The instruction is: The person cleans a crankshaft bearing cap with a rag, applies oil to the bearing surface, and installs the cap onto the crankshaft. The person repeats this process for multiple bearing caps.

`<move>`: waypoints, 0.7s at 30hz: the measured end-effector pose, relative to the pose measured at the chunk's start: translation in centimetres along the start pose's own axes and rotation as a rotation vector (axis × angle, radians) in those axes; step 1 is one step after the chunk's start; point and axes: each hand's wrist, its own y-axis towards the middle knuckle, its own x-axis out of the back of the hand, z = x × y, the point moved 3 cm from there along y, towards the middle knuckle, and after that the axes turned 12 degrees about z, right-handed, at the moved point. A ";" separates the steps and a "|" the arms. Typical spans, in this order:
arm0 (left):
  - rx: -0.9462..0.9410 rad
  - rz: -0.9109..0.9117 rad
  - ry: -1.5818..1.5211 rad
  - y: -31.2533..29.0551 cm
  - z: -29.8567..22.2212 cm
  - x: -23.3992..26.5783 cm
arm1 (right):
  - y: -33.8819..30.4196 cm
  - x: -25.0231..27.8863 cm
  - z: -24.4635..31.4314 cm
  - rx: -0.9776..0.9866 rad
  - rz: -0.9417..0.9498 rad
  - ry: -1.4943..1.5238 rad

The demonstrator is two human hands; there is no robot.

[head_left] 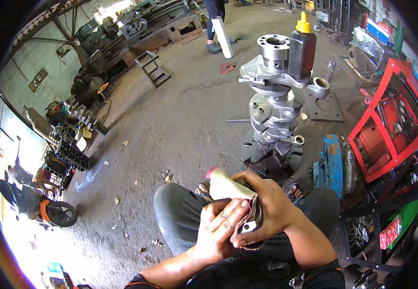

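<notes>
Both of my hands are together above my lap, around a cream, ribbed rolled sheet [230, 187] with a dark red inner side and a pink tip at its far end. My right hand [274, 208] wraps it from the right, thumb at the near end. My left hand [220, 226] presses its fingers against the near left side. A small white piece with a dark hole shows inside the near end; its kind is unclear. Just ahead, a steel crankshaft [272, 108] stands upright on a round base, with a connecting rod [320, 85] sticking out to the right.
A dark bottle with a yellow cap [301, 53] rests on the crankshaft's upper part. To the right stand a red metal frame [370, 115] and a blue metal block [333, 161]. Engine parts [69, 151] and a motorbike [40, 207] are at left. Another person [214, 24] stands far ahead beside a white tube.
</notes>
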 end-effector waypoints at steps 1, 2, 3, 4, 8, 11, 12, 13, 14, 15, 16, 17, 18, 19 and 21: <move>-0.003 0.016 -0.022 0.1 -0.1 0.0 | 0.0 -0.1 0.1 0.013 0.050 -0.010; 0.006 0.041 -0.244 -0.1 -0.3 0.4 | -0.1 0.0 0.3 0.033 0.081 -0.002; 0.058 0.042 -0.600 -0.2 -0.3 0.3 | -0.1 0.0 0.5 0.065 0.112 0.001; 0.131 0.036 -0.973 -0.5 -0.4 0.3 | -0.1 0.0 0.4 0.022 0.139 -0.001; 0.619 0.047 -1.640 -2.3 0.4 0.6 | 0.4 -0.3 0.7 -0.030 0.166 -0.027; 0.748 0.036 -1.620 -3.7 3.0 3.4 | 0.3 -0.2 1.0 0.074 0.104 -0.081; 0.695 0.027 -1.444 -4.2 4.1 5.3 | 0.2 0.1 0.9 0.065 0.084 -0.039; 0.718 -0.022 -1.187 -4.8 5.3 7.6 | 0.0 0.5 0.6 0.047 0.074 0.008; 0.690 -0.058 -1.014 -5.4 6.0 9.8 | -0.3 1.1 0.4 0.028 0.056 0.051; 0.620 -0.094 -0.986 -5.9 6.2 11.7 | -0.3 1.5 0.3 0.118 0.011 0.129; 0.589 -0.151 -0.921 -6.5 6.3 13.3 | -0.5 1.8 0.2 0.173 -0.022 0.174; 0.559 -0.196 -0.786 -7.0 6.2 14.5 | -0.6 2.0 0.1 0.230 -0.053 0.218; 0.576 -0.213 -0.812 -7.5 6.1 15.0 | -0.7 2.1 0.1 0.286 -0.081 0.263; 0.563 -0.199 -0.870 -7.9 5.8 14.8 | -0.8 1.9 0.0 0.297 -0.080 0.267; 0.501 0.282 -0.646 -7.8 5.2 13.6 | -1.1 1.5 0.1 0.351 -0.180 0.281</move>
